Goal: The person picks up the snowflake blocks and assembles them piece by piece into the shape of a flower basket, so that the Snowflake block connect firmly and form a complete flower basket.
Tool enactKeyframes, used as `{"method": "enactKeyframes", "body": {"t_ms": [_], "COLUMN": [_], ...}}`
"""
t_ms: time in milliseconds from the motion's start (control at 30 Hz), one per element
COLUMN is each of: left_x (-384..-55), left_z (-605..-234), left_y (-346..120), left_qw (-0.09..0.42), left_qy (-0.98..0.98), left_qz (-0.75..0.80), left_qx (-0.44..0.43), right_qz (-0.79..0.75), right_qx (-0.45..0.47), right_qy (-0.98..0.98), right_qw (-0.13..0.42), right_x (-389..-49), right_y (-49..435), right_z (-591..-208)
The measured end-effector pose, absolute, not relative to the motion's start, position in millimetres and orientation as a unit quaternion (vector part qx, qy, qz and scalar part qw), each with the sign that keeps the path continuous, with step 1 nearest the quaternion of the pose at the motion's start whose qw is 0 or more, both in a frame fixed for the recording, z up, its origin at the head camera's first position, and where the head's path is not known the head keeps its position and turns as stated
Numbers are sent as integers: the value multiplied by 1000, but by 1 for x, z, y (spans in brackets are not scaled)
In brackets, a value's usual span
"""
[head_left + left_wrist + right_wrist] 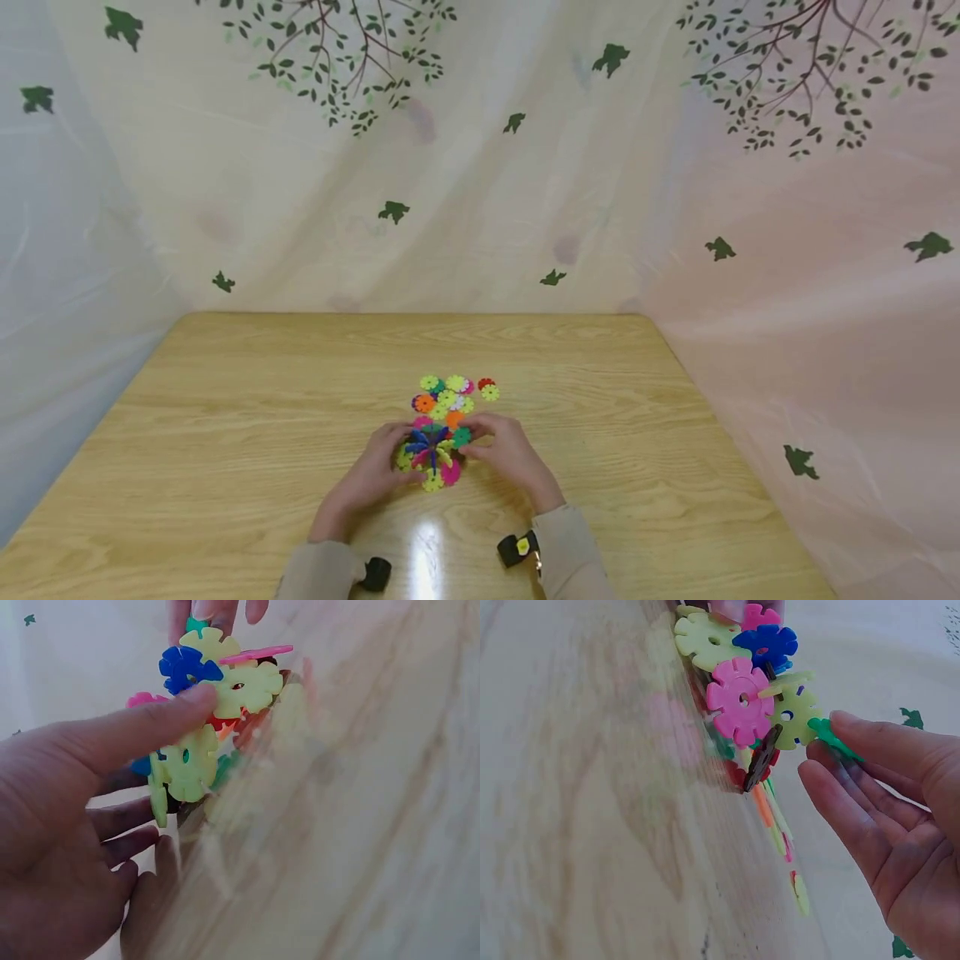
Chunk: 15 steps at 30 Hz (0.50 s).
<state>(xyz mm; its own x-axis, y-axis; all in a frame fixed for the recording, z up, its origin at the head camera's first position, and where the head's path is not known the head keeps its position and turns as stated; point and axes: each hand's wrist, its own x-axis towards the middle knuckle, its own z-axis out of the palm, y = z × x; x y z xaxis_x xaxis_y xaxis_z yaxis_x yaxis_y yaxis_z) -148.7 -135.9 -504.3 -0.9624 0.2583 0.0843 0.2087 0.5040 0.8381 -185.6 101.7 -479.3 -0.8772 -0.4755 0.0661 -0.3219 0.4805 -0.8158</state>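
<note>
A cluster of joined snowflake discs [431, 450] in blue, yellow, pink and other colours sits on the table between both hands. My left hand [375, 468] grips its left side; in the left wrist view the thumb [150, 724] lies across a yellow disc [187, 765] and the other fingers are partly hidden behind. On the opposite side, my right hand [506, 454] pinches a green snowflake disc [836, 740] between thumb and fingers. That green disc meets the edge of a yellow disc [795, 716] of the cluster. A pink disc [742, 701] faces the right wrist camera.
Loose discs [446, 397] in yellow, orange, white and other colours lie just beyond the cluster. A red disc [486, 382] and a yellow one [490, 392] are slightly apart to the right. The wooden table [247, 417] meets a leaf-patterned curtain [465, 250] behind.
</note>
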Motion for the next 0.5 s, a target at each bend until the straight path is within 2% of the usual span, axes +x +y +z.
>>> {"method": "enactKeyframes", "body": {"t_ms": [233,500], "left_x": [-153,-156], "left_z": [-503,-500], "left_y": [-131,-129], "left_qw": [4,65], "left_qy": [817,726], "left_qz": [561,683], "left_qx": [133,55], "right_qz": [-537,-551], "right_qx": [-185,-188], "right_qy": [814,807], "right_qw": [121,98], "right_x": [-188,-188], "right_y": [103,99], "right_z": [-484,-480]}}
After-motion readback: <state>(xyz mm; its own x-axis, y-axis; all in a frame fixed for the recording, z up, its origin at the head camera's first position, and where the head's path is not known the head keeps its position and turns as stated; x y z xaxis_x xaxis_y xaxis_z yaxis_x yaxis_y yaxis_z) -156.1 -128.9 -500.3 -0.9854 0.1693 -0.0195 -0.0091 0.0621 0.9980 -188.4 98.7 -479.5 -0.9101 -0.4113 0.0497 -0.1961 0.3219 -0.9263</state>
